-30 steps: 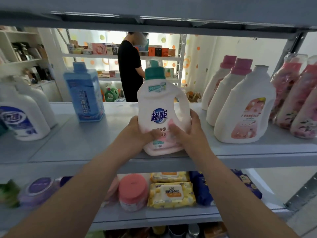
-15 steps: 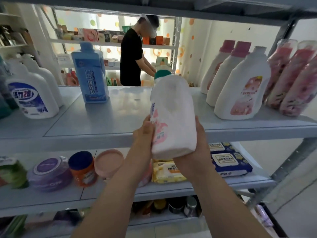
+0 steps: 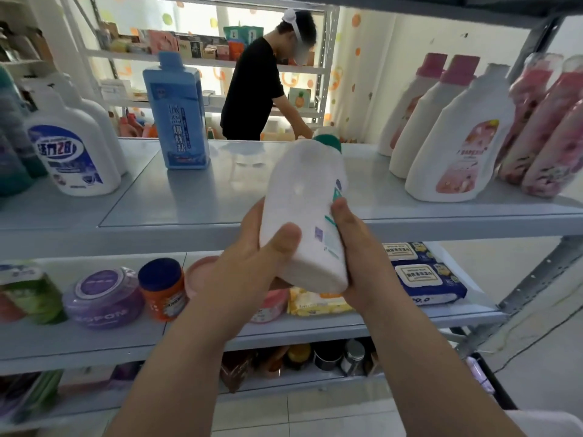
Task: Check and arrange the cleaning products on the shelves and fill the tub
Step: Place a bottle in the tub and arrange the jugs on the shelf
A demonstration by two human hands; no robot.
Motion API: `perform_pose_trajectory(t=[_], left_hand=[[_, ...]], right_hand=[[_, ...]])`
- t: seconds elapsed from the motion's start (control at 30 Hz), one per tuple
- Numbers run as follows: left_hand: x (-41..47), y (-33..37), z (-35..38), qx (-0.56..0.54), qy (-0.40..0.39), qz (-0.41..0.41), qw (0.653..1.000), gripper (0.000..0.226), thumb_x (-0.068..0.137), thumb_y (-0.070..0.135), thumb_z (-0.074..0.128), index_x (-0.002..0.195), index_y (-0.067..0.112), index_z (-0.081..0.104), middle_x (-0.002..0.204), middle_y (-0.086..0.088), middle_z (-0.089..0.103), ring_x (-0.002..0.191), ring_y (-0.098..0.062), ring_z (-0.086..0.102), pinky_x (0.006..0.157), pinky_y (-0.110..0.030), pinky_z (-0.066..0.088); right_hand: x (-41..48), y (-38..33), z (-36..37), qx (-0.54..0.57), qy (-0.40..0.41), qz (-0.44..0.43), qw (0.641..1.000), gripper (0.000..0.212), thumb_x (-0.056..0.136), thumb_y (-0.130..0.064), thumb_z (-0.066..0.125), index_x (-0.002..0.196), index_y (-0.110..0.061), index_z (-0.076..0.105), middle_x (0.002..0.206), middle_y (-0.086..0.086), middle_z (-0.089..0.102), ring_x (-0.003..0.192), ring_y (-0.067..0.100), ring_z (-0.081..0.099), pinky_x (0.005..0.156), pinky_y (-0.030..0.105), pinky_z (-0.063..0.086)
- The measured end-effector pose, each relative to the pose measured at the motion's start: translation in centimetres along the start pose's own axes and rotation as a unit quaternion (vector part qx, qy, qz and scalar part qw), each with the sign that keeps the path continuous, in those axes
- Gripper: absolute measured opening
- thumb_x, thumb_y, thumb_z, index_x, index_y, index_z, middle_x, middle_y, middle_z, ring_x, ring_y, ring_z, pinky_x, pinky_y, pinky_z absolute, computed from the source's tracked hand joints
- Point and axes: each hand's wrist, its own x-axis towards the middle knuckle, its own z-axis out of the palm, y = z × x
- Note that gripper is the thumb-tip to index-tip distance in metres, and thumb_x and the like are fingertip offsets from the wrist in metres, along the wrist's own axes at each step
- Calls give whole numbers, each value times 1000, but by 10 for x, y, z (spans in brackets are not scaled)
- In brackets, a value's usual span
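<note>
Bottle (image 3: 299,209) is in the air, not on the shelf (image 3: 220,200): it sits just in front of the upper shelf's front lip, over the lower tier. Both hands are on it, fingers (image 3: 340,212) curled round the lower half. The left hand (image 3: 249,272) has its thumb across the near face, and the right hand (image 3: 362,269) clamps the right side with the label. The long axis leans away from the person, base toward the camera and low, green cap (image 3: 329,142) up and slightly right. An open slot on the shelf lies dead ahead past the cap, between the blue bottle (image 3: 176,111) and the white bottles (image 3: 457,146) on the right. My read: label check is in progress. To reshelve, swing the base forward under the cap until upright, then push straight in. Neither hand is closer, so it's a two-handed move.
</note>
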Motion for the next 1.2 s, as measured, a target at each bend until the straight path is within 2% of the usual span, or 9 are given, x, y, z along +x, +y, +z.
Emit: perform_pose_trajectory(t=[0.17,0.27,0.5,0.67,0.83,0.93,1.0,1.13,1.2], left_hand=[[-2,-6,-16,-43,63,0,997,46,72,74,63,114,58,57,117,7,70,101,-27,72,66,-44,62],[-5,-13,-23,-46,89,-2,995,40,77,51,64,118,54,62,116,5,73,103,-30,71,70,-46,60],[-16,-20,-41,98,121,54,986,73,95,4,59,143,55,41,116,29,61,103,-6,71,71,-29,63],[-16,-29,-33,247,175,95,948,78,91,38,70,150,54,21,139,28,23,117,4,47,80,-13,54],[-12,-34,-26,191,176,-25,965,94,77,85,54,156,46,22,135,24,24,122,-7,44,109,-39,44],[-13,-31,-11,98,123,-51,986,49,98,60,47,144,42,49,130,7,60,101,-6,66,87,-37,58],[-27,-30,-8,-6,58,-22,998,38,101,35,56,133,13,59,98,4,77,82,-8,72,69,-27,59],[-22,-34,-11,-46,-51,-27,997,117,61,77,79,155,23,34,145,-8,57,129,-29,59,101,-55,52],[-24,-42,-25,-53,-85,-27,995,107,67,69,78,155,29,35,146,-9,55,131,-35,57,101,-61,50]], right_hand=[[-3,-7,1,-9,-1,23,1000,64,75,-48,70,127,-11,62,116,13,76,103,31,75,92,50,59],[-2,-2,0,-27,-4,9,1000,57,78,-41,72,124,-9,62,115,13,76,102,31,75,84,46,63],[-12,3,-6,-161,-13,-103,982,74,68,-31,80,135,-27,50,118,-3,75,106,18,74,83,41,63],[-18,11,1,-136,-24,-115,984,62,79,-34,71,137,-23,52,120,-2,74,110,23,73,82,40,63],[-25,16,12,46,-30,18,998,54,96,-54,47,127,-17,70,123,12,74,114,33,71,95,52,57],[-22,26,12,37,-84,63,994,46,101,-51,55,128,-18,71,125,13,73,113,32,71,88,45,61],[-18,35,9,-3,-92,58,994,83,82,-66,74,149,-24,49,141,8,63,130,28,61,108,49,50],[-15,42,-4,-12,-126,28,992,95,83,-54,78,159,-30,27,141,13,61,130,35,60,113,61,42],[-14,42,-10,-61,-111,-5,992,99,78,-50,85,157,-25,30,137,21,61,125,42,61,107,65,46]])
